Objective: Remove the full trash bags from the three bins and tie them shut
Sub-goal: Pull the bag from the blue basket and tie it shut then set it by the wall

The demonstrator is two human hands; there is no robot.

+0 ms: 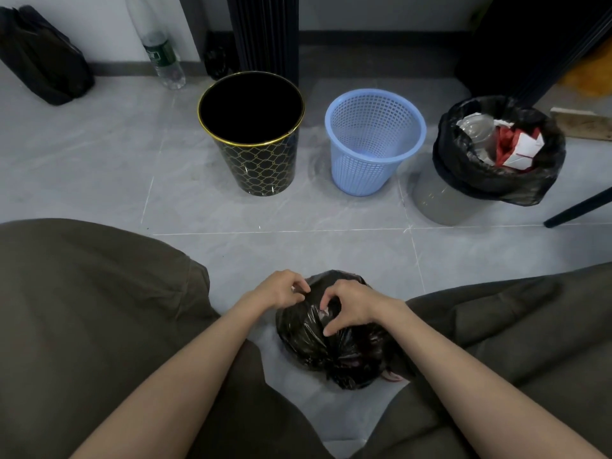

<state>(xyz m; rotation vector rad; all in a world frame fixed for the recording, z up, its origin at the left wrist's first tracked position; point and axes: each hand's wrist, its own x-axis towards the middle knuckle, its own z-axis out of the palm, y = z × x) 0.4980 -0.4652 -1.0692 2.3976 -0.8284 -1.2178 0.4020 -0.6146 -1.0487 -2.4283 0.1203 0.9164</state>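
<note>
A full black trash bag lies on the grey floor between my knees. My left hand pinches the bag's plastic at its top left. My right hand pinches the plastic just beside it, thumb and fingers curled on the film. Further off stand three bins in a row: a black bin with a gold rim, empty; a blue mesh bin, empty; and a grey bin whose black liner bag holds paper and plastic rubbish.
A dark bag leans on the wall at the far left, with a clear plastic bottle next to it. A dark chair leg slants in at the right. My trouser legs flank the bag on both sides.
</note>
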